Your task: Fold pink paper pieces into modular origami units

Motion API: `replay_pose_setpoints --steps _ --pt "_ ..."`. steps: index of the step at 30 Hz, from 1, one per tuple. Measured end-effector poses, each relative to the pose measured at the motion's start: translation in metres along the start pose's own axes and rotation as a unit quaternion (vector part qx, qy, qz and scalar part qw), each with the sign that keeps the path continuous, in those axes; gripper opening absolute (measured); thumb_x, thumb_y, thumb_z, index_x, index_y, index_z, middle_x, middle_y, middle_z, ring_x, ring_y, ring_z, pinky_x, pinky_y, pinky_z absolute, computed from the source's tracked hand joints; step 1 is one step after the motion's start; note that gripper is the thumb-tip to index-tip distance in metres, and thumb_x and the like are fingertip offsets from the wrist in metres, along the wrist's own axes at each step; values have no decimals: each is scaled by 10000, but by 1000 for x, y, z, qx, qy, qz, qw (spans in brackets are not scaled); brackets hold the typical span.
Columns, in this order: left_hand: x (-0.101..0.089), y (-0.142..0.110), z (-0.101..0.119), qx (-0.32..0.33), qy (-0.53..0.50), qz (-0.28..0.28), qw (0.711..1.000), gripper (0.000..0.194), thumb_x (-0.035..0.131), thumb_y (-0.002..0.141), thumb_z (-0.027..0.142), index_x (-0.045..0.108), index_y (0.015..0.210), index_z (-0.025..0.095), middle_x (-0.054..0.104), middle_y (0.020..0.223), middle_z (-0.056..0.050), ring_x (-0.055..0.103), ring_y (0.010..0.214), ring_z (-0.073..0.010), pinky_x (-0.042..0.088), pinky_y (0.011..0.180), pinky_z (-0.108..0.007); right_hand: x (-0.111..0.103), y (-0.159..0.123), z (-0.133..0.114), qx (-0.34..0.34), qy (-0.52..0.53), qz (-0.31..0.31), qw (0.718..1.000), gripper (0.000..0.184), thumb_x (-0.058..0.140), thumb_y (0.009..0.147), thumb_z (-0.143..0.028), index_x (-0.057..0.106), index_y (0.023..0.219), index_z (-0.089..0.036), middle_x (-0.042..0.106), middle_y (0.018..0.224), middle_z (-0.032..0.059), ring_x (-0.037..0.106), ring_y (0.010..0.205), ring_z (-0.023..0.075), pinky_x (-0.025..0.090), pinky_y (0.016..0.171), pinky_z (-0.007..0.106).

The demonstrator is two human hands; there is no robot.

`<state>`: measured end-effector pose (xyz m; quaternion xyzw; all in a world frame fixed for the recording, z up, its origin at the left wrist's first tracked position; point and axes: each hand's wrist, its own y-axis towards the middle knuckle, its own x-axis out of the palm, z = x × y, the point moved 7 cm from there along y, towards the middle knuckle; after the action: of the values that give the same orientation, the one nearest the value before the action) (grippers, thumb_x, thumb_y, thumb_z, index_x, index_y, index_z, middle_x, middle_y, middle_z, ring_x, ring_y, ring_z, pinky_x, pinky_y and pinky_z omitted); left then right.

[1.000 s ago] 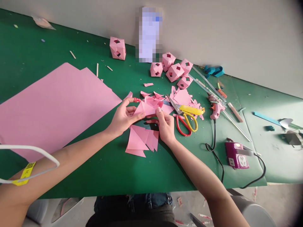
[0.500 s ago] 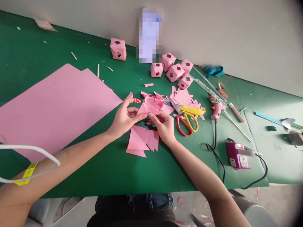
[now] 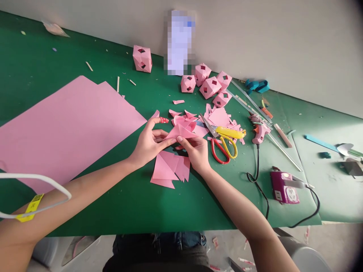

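Between my two hands is a folded piece of pink paper [image 3: 180, 130], raised to a ridge in its middle. My left hand [image 3: 151, 140], with a red patterned wrap on one finger, pinches its left end. The right end is gripped by my right hand [image 3: 196, 150], thumb on the near edge. Just behind lie several folded pink pieces [image 3: 190, 115]. Below my hands, cut pink paper pieces [image 3: 165, 170] overlap on the green table. Scissors [image 3: 222, 145] with red and yellow handles rest right of my right hand, touching a yellow cutter [image 3: 230, 132].
Large pink sheets [image 3: 70, 128] cover the left of the green table [image 3: 127, 211]. Several pink paper polyhedra [image 3: 210, 87] stand at the back, near a blurred upright screen [image 3: 179, 43]. Paper scraps [image 3: 221, 116], a pink glue gun [image 3: 259, 130] and a purple power socket [image 3: 284, 187] are on the right.
The paper's near flap has tipped up into a more raised ridge between my fingers. Both hands keep their hold in nearly the same place.
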<state>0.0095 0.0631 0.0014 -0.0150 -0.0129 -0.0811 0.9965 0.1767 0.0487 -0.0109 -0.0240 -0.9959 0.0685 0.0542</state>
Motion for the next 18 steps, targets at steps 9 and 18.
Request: replay_pose_setpoints --steps 9,18 --pt "-3 -1 2 27 -15 29 999 643 906 758 359 462 1213 264 665 746 65 742 697 -164 628 674 -301 -4 0 2 6 9 31 999 360 914 672 -551 822 771 -217 806 818 30 746 638 182 688 647 344" --pt "0 -2 5 36 -14 15 999 661 894 766 370 448 1240 251 716 865 19 773 840 -193 653 793 -350 -6 2 -1 1 48 36 998 333 927 668 -524 827 764 -222 808 794 19 729 580 162 676 612 324"
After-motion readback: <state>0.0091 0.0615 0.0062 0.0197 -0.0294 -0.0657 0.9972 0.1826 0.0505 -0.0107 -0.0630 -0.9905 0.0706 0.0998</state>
